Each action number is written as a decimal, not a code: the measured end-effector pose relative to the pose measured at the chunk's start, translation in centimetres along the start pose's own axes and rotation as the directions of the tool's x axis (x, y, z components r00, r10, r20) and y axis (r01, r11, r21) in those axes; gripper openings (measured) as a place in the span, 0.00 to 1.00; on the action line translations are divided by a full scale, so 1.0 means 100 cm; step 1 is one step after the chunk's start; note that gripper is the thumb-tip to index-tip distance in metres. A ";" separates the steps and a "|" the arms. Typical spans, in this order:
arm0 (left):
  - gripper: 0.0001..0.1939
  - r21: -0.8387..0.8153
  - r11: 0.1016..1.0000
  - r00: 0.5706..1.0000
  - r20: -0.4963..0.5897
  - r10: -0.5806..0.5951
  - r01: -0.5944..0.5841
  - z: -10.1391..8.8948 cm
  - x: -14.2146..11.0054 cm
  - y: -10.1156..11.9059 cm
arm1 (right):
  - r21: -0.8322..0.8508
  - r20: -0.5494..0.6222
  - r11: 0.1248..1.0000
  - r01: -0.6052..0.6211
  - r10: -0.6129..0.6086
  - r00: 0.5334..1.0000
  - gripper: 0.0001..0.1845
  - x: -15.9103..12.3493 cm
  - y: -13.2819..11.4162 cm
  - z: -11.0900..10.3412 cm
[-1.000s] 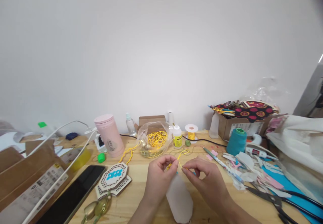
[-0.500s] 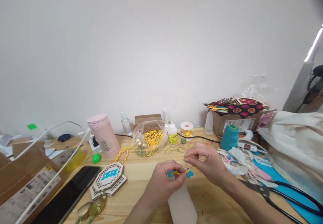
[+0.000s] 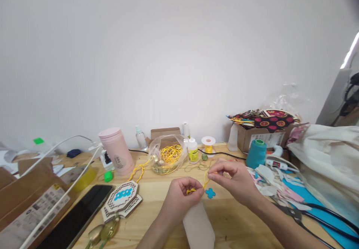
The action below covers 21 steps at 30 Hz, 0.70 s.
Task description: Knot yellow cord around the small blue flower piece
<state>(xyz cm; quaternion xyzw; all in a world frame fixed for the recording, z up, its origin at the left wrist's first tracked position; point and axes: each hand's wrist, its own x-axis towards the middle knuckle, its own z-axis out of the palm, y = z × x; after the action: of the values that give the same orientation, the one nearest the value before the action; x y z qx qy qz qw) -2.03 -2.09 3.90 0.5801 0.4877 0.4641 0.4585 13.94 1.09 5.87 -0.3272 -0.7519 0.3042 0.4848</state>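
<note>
My left hand [image 3: 182, 196] is closed in a pinch on one end of a thin yellow cord [image 3: 206, 181] just above the wooden table [image 3: 157, 189]. My right hand [image 3: 235, 181] pinches the same cord a little higher and to the right. A small blue flower-shaped piece [image 3: 210, 193] hangs or lies right below the cord between the hands. A pale translucent object [image 3: 198, 226] stands under my left wrist.
A wooden hexagonal ornament with blue centre [image 3: 122, 198], a black phone [image 3: 75, 219], a pink tumbler [image 3: 116, 151], a bag of yellow cord [image 3: 168, 155], a glue bottle [image 3: 192, 151], a teal thread cone [image 3: 256, 153], scissors [image 3: 303, 213], paper scraps and cardboard boxes crowd the table.
My right hand has drawn the cord up and to the right, away from my left hand. The blue piece has come into sight between the hands.
</note>
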 end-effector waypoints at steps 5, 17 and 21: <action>0.06 -0.121 0.990 0.997 -0.020 -0.074 0.071 -0.002 0.001 -0.001 | -0.073 0.043 0.994 0.076 -0.073 0.996 0.05 0.000 -0.002 -0.001; 0.08 -0.410 0.903 0.991 0.022 -0.133 0.130 -0.006 0.003 -0.006 | -0.366 0.262 0.808 0.462 -0.387 0.884 0.09 -0.006 0.009 0.007; 0.08 -0.342 0.935 0.989 -0.071 -0.129 0.098 -0.006 0.004 -0.005 | -0.412 0.294 0.777 0.476 -0.382 0.876 0.10 -0.010 0.003 0.012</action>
<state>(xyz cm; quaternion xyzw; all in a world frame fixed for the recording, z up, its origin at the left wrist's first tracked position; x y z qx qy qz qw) -2.65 -1.58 3.51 0.4420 0.4544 0.5396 0.5540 13.18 0.32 4.75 -0.2232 -0.9010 0.0229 0.3713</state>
